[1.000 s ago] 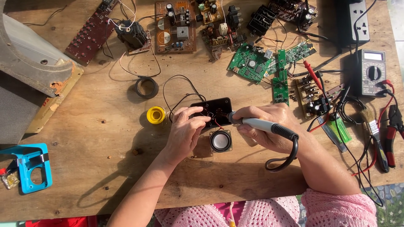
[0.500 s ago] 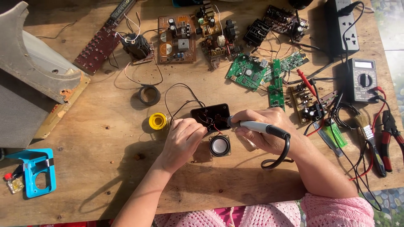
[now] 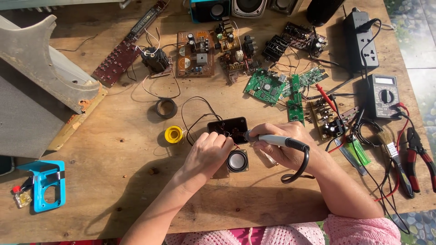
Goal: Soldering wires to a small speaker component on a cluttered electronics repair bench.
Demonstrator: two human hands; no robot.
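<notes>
Lying with its long axis from 3 to 9 o'clock, soldering iron (image 3: 277, 139) gripped in right hand (image 3: 284, 147), tip at small black board (image 3: 228, 129), with left hand (image 3: 206, 154) fingers pinching there from 7 o'clock.

- left hand (image 3: 206, 152) covers front-left corner of the small black board (image 3: 228, 129); what fingertips pinch = can't tell
- soldering iron (image 3: 277, 140) tip too small to see, contact w/ board unclear
- right hand (image 3: 284, 145) hides mid part of iron grip
- speakers (image 3: 247, 7) at table's far edge cut by frame top
- grey panel (image 3: 32, 90) at table's left edge cut off
- pliers (image 3: 420, 156) at right edge partly out of frame
</notes>
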